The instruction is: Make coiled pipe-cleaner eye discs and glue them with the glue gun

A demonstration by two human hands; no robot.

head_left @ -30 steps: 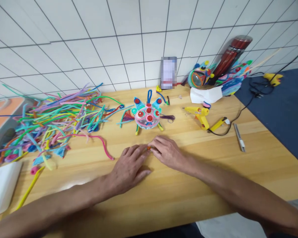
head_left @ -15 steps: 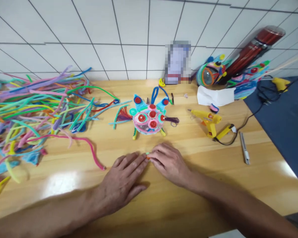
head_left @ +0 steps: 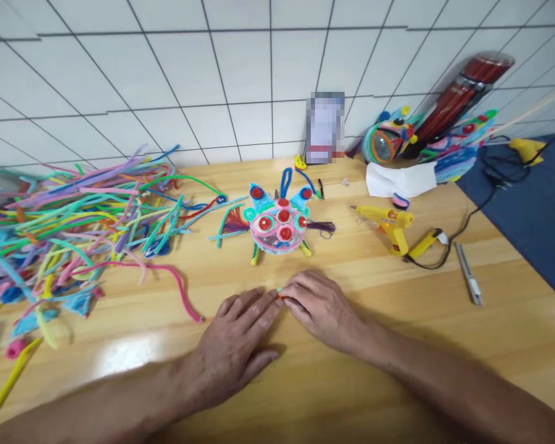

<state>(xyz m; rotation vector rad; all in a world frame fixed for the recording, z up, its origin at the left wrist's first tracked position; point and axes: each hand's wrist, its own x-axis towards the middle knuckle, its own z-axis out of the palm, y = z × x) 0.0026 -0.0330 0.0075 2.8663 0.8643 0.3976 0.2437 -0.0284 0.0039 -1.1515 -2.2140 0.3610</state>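
Observation:
My left hand [head_left: 243, 348] lies palm down and flat on the wooden table, fingers stretched out and thumb apart. Its fingertips touch a tiny orange and green fuzzy piece [head_left: 281, 295], which looks like pipe cleaner. In a pinch, the thumb and fingers of my right hand [head_left: 321, 308] hold that piece from the other side, covering most of it. Just beyond both hands stands a colourful animal figure [head_left: 280, 225] made of pipe cleaners, with red round spots, blue horns, a blue loop on top and a tassel at each side.
Left of the hands spreads a heap of loose pipe cleaners [head_left: 87, 228]. To the right lie a yellow glue gun [head_left: 391, 225] with its cord and a utility knife [head_left: 468, 274]. At the wall stand a blurred phone [head_left: 324, 127], a red flask [head_left: 462, 98] and another figure [head_left: 383, 142].
The whole view has shifted with the camera, showing more of the pipe cleaner heap at left. Both hands keep nearly the same pose around the small piece.

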